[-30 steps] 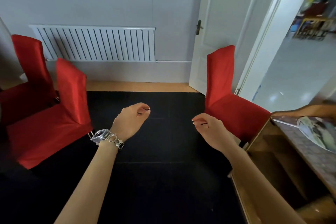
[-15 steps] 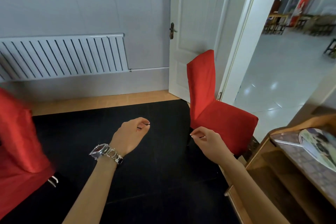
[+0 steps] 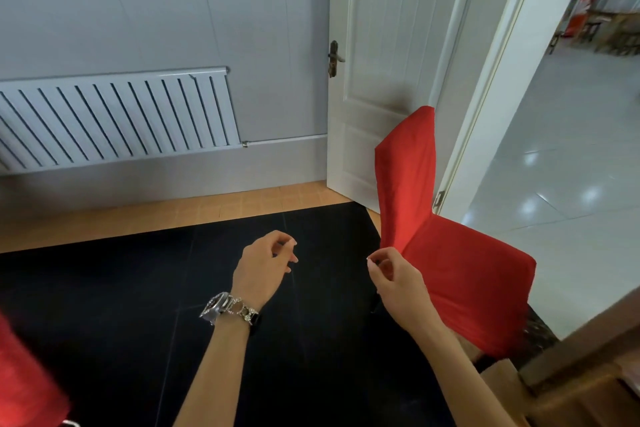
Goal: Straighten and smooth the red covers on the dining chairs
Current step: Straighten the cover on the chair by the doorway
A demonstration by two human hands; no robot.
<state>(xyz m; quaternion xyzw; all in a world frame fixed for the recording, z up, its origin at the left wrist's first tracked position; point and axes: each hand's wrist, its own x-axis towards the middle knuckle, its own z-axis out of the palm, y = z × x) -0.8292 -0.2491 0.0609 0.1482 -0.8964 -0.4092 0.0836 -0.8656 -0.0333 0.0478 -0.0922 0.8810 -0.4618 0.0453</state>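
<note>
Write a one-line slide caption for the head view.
Left hand and right hand, fingers loosely curled, held near the red chair cover beside an open white door.

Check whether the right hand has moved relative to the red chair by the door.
Yes: right hand moved toward the red chair, now overlapping its seat corner.

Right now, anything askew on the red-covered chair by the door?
Yes. The red chair cover by the white door has faint diagonal creases up its backrest part. At the near seat corner a dark patterned patch shows below the hem, as if the cover has ridden up. The right hand overlaps its edge; contact unclear.
</note>
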